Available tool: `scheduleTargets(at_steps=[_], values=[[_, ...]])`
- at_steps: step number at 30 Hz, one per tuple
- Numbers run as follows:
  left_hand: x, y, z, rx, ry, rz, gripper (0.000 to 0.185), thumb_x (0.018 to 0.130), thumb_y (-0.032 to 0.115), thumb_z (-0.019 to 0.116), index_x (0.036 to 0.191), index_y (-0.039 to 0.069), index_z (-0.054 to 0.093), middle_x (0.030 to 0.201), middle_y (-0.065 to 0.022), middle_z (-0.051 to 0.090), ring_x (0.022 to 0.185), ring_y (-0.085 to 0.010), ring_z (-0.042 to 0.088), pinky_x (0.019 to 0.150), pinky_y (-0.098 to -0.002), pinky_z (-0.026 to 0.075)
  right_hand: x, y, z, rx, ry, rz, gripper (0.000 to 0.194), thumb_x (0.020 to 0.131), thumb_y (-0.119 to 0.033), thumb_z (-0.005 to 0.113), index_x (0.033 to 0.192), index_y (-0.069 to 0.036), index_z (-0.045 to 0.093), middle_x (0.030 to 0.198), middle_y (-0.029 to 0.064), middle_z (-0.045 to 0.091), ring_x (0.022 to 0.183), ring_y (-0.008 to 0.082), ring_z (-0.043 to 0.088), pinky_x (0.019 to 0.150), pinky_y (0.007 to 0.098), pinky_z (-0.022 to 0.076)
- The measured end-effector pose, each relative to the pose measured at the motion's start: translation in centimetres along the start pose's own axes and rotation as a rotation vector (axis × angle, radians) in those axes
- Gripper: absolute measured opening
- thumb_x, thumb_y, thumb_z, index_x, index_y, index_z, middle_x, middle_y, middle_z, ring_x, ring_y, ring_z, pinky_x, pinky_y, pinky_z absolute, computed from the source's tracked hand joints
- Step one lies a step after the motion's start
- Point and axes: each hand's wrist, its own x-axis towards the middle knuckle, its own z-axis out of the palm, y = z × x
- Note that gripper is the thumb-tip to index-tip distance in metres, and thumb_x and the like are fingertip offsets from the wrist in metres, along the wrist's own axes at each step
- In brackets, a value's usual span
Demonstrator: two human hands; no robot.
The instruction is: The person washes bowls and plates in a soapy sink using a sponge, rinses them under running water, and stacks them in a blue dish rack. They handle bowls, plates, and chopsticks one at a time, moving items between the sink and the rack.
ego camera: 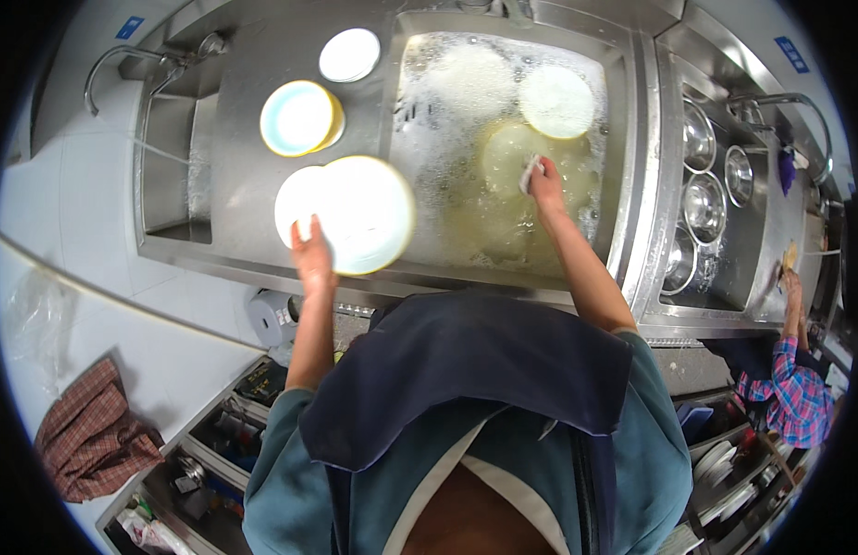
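Observation:
My left hand (312, 260) grips the near-left edge of a white plate with a yellow rim (373, 215). Partly covered by it is another white plate (293, 198) on the steel counter. In my right hand (548, 186) is a bunched white cloth (530, 173), just above the cloudy water of the sink (498, 270). A submerged plate (508, 159) shows below the cloth. Farther back in the suds are a yellow-rimmed plate (557, 102) and a foam-covered pale round shape (474, 80). A stack of yellow-rimmed bowls (297, 119) and a round white dish (350, 55) stand left of the sink.
A small basin (175, 166) with a running faucet (127, 50) is at left. Several metal bowls (703, 208) sit in the right-hand sink. Beyond it, a co-worker in a plaid shirt (800, 402) holds a yellowish item (789, 257). Open shelves hold stacked plates (717, 463).

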Motion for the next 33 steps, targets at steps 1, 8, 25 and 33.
scheduleTargets(at_steps=[1,8,25,33], values=[[0.5,0.9,-0.8,0.002,0.035,0.013,0.036,0.092,0.021,0.054,0.12,0.001,0.044,0.106,-0.011,0.058,0.096,-0.0183,0.055,0.083,-0.0316,0.046,3.7,3.6,-0.1,-0.156,0.161,-0.123,0.046,0.082,-0.021,0.057,0.122,0.0,0.048,0.112,0.0195,0.054,0.098,0.0308,0.055,0.085,0.0403,0.0447],[4.5,-3.2,-7.1,0.15,0.282,0.131,0.027,0.088,0.018,0.06,0.107,0.001,0.053,0.096,-0.0103,0.06,0.085,-0.02,0.057,0.075,-0.0352,0.047,5.0,1.9,7.7,-0.578,0.114,-0.28,0.056,0.076,-0.012,0.057,0.129,-0.002,0.04,0.129,0.0277,0.037,0.109,0.0428,0.046,0.093,0.0423,0.0403],[-0.5,-8.6,20.2,0.494,-0.83,0.074,0.033,0.08,0.018,0.06,0.109,0.003,0.06,0.093,-0.009,0.065,0.085,-0.0164,0.061,0.077,-0.0276,0.047,5.2,11.5,-0.9,-0.382,0.181,-0.312,0.046,0.072,-0.003,0.056,0.118,-0.007,0.051,0.11,0.0194,0.055,0.099,0.0345,0.054,0.086,0.0418,0.0439],[0.3,-13.1,28.1,0.725,-0.662,-0.007,0.029,0.077,0.02,0.057,0.096,-0.002,0.053,0.093,-0.0206,0.062,0.086,-0.0351,0.06,0.072,-0.041,0.046,7.5,5.5,2.1,-0.557,0.145,-0.253,0.055,0.072,-0.004,0.054,0.127,-0.006,0.045,0.111,0.022,0.05,0.101,0.038,0.05,0.089,0.0444,0.0406]])
